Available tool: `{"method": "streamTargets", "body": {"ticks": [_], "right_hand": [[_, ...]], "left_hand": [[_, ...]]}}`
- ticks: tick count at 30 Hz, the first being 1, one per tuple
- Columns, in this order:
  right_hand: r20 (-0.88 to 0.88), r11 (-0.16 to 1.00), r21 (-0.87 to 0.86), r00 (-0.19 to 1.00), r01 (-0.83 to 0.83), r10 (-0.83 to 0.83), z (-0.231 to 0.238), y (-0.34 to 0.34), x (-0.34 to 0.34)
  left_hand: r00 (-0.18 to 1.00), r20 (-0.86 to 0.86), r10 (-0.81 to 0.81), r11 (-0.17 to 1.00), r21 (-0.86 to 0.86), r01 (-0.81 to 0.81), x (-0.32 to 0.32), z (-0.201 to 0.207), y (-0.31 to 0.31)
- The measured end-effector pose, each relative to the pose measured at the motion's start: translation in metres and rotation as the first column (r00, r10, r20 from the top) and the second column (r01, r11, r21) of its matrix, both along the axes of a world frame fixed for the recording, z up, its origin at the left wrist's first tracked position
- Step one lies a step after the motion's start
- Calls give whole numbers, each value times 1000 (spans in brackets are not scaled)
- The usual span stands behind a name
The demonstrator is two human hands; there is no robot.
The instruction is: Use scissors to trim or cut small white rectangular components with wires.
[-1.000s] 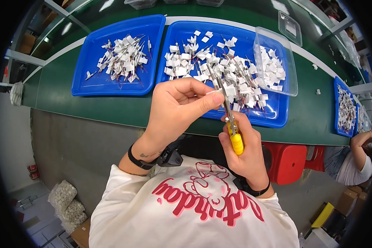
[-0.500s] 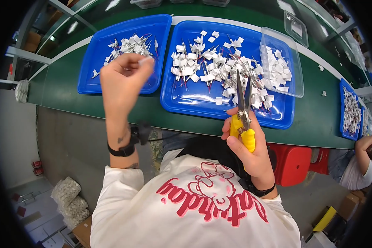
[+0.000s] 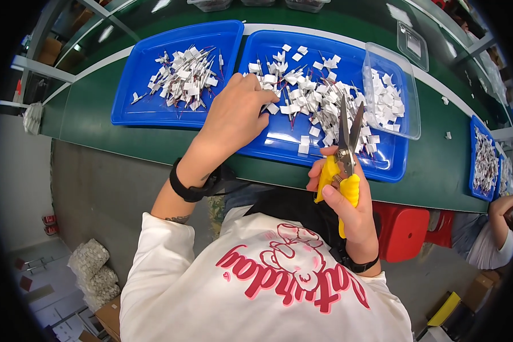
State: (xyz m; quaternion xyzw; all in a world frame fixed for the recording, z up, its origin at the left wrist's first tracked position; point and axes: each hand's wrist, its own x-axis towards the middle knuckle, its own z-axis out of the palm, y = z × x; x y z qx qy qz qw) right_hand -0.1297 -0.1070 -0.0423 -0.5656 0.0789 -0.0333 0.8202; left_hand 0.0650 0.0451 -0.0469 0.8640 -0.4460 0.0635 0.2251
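My left hand point(image 3: 239, 111) reaches over the left end of the middle blue tray point(image 3: 268, 149). Its thumb and index finger are apart at the edge of a pile of small wired parts with white paper tags point(image 3: 319, 94); the other fingertips are hidden. Yellow-handled spring snips point(image 3: 347, 154) rest in my right hand point(image 3: 356, 214), blades pointing away over the pile and parted. In the left blue tray point(image 3: 132, 111) lies another heap of tagged parts point(image 3: 185, 77).
A clear plastic box point(image 3: 413, 126) of white tags point(image 3: 385, 100) sits in the middle tray's right end. Its clear lid point(image 3: 411, 45) lies farther back on the green table point(image 3: 444, 165). A person sits at far right by another blue tray point(image 3: 474, 185); a red stool point(image 3: 404, 231) stands below.
My left hand has moved right from above the left tray to the middle tray's pile; the small white thing in its fingers is no longer seen. The snips have shifted slightly right.
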Motion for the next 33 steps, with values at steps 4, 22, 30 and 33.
{"method": "streamTargets", "body": {"ticks": [4,22,30,33], "right_hand": [[2,1000,11,1000,10,-10,0,0,-1],[89,972,-50,970,231,-226,7,9,17],[142,956,-147,962,253,-233,6,10,12],[184,944,-199,956,263,-228,5,9,14]], "left_hand": [[1000,-9,-2,1000,-3,2,2,0,-1],[892,-216,-398,807,-546,227,-66,21,-7],[222,-871,-438,770,-491,-409,-86,9,-10],[137,-883,-448,807,-466,-363,-79,4,-9]]}}
